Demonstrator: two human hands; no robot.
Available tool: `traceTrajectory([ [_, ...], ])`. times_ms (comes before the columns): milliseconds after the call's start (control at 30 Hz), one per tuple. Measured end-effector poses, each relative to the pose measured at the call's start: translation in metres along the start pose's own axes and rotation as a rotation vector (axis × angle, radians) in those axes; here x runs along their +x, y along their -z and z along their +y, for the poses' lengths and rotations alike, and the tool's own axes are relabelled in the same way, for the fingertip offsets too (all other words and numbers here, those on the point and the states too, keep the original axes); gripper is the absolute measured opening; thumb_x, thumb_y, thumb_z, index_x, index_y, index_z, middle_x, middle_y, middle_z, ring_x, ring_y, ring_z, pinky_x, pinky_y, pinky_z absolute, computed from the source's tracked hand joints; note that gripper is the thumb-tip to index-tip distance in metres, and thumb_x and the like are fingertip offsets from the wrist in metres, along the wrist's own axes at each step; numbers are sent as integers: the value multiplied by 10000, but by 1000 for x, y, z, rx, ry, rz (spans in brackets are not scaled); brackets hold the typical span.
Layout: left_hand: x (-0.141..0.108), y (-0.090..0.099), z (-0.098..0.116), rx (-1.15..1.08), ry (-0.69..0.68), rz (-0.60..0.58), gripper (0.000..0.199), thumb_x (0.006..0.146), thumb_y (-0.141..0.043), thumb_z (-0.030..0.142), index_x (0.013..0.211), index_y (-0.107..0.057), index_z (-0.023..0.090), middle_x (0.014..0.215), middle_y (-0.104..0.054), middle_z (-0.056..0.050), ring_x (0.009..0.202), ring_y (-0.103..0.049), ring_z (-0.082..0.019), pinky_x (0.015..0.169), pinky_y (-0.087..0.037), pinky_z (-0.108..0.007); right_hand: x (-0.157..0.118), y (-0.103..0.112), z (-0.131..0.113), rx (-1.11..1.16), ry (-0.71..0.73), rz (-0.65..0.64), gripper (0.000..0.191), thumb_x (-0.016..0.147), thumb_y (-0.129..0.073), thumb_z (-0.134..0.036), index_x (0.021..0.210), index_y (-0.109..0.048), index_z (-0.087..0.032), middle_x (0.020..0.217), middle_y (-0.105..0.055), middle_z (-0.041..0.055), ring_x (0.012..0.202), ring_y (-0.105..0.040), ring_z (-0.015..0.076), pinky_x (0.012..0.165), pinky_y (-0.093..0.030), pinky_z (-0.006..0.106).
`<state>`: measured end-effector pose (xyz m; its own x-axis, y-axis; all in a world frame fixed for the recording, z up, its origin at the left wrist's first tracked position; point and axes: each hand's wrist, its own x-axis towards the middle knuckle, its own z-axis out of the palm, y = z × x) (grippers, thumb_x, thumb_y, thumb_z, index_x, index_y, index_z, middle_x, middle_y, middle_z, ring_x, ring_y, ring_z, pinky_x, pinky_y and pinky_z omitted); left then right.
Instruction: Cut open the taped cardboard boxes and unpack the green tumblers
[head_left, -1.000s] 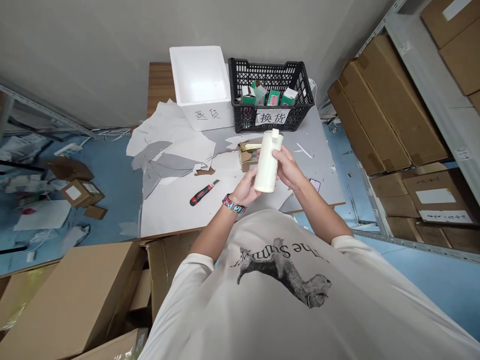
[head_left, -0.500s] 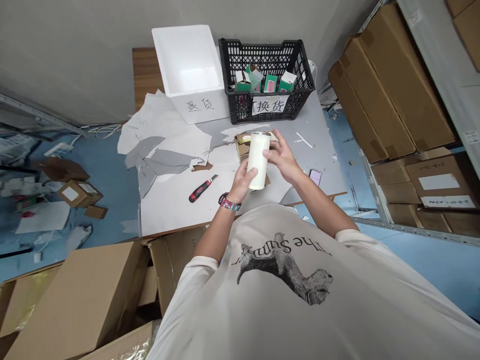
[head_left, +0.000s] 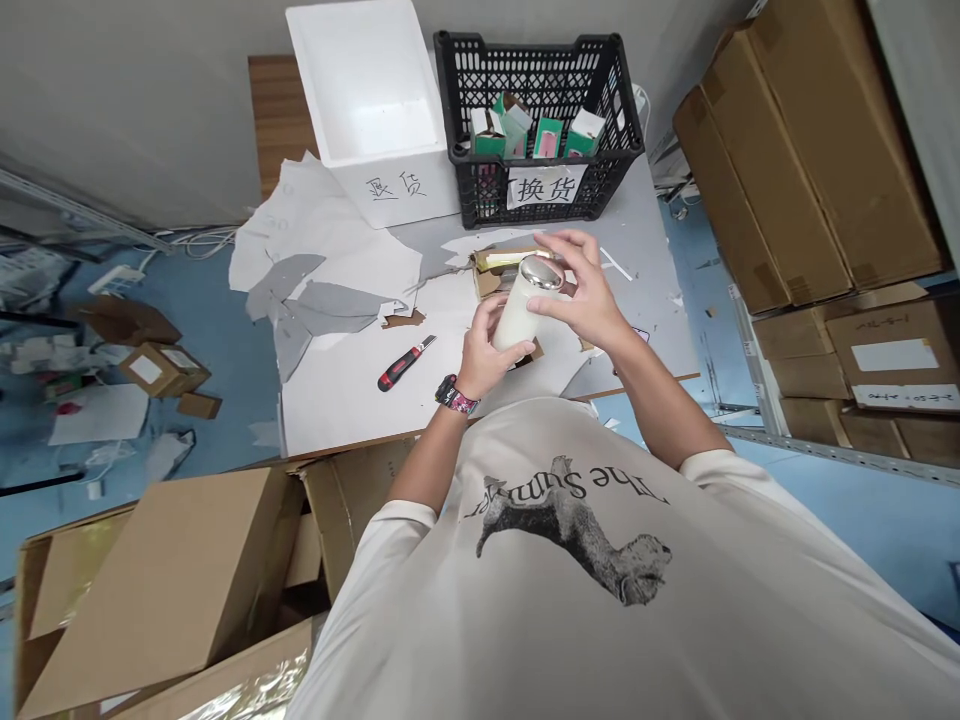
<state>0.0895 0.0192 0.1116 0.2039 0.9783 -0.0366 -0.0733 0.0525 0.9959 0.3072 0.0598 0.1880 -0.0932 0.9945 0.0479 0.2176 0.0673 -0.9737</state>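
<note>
Far left of the white cylindrical bottle (head_left: pixel 516 322), a red-and-black utility knife (head_left: pixel 405 365) lies on torn white sheets (head_left: pixel 337 400), with a white foam box (head_left: pixel 375 170) beyond them. The left hand (head_left: pixel 486 350), a wristband at its wrist, is closed around the bottle's lower body, while the right hand (head_left: pixel 586 292) arches around the domed metal cap (head_left: pixel 541 272). Held between them, the bottle sits over the table (head_left: pixel 649 250), in front of a small cardboard box (head_left: pixel 495 272) and well short of a black plastic crate (head_left: pixel 540 45). It looks stiff and fairly light, but its smooth surfaces may prove slippery, so the body seems the surer hold. The hands hide much of it, and a dark flat item (head_left: pixel 639 335) right of it is too covered to identify.
</note>
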Motion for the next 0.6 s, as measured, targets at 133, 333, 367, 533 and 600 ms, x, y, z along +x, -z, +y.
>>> traceTrajectory([
  [133, -1, 0, -5, -21, 15, -49, 1030, 684, -1109, 698, 1505, -643, 284, 1587, -685, -175, 1604, -597, -431, 1209, -585, -524, -14, 7, -3, -32, -17, -20, 931, 630, -1128, -757, 1417, -820, -365, 1632, -662, 97, 1532, -640, 482, 1163, -682, 650],
  [333, -2, 26, -28, 232, -82, -106, 728, 912, -958, 641, 1484, -691, 280, 1679, -647, -180, 1630, -559, -417, 1371, -446, -621, -37, 23, -3, -40, 1, 184, 845, 706, -1111, -637, 1419, -806, -302, 1415, -772, 108, 1446, -703, 471, 1125, -701, 651],
  [367, -3, 32, -32, 338, -93, -142, 659, 918, -958, 598, 1443, -722, 276, 1679, -652, -182, 1631, -552, -428, 1395, -412, -649, -39, 28, 0, -45, 8, 232, 841, 724, -1099, -638, 1436, -799, -306, 1419, -772, 111, 1450, -705, 470, 1122, -703, 657],
  [533, -8, 44, -51, 761, -89, -355, 666, 795, -1051, 347, 1406, -790, 296, 1731, -617, -163, 1629, -526, -485, 1374, -448, -719, -48, 36, 25, -32, -25, 306, 903, 724, -1083, -656, 1500, -776, -312, 1411, -783, 127, 1431, -726, 468, 1126, -708, 682],
  [600, -8, 42, -58, 838, -81, -393, 730, 762, -1060, 293, 1436, -781, 306, 1760, -591, -157, 1576, -572, -501, 1280, -550, -699, -54, 28, 34, -25, -60, 282, 869, 724, -1077, -635, 1479, -787, -317, 1381, -791, 113, 1399, -739, 444, 1130, -712, 663],
])
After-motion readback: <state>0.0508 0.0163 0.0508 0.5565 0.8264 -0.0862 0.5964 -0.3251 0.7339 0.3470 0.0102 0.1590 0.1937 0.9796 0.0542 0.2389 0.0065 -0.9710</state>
